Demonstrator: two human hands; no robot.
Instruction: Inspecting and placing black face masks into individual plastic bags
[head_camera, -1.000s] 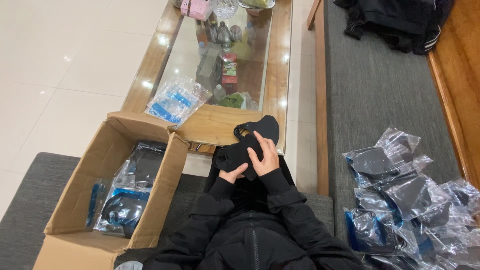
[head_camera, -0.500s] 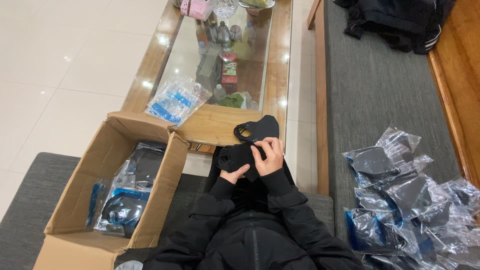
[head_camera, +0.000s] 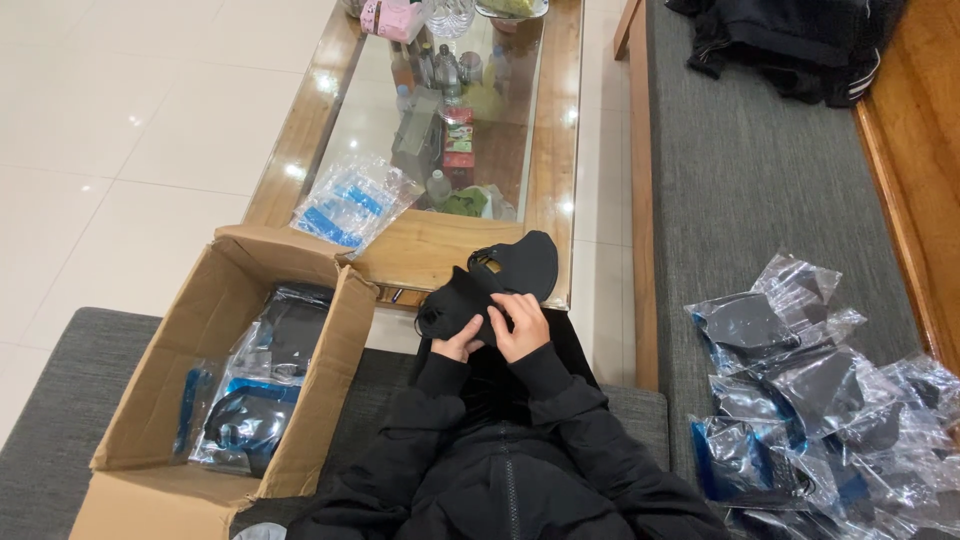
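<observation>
Since the earlier frames the black mask (head_camera: 500, 285) has been folded lower and closer to the chest, and the right hand (head_camera: 522, 325) has slid down over its middle. Both hands now meet at centre frame, just below the table (head_camera: 430, 250) edge. The left hand (head_camera: 460, 345) curls its fingers under the mask's lower left corner, gripping it; the right hand's fingers are bent and pressed on the fabric, pinching it. One rounded end of the mask sticks up toward the upper right of the hands. An open box (head_camera: 150, 420) with bagged masks sits at lower left. A pile of bags (head_camera: 810, 400) lies on the sofa at lower right. An empty-bag stack (head_camera: 350, 200) rests on the table's near left corner.
</observation>
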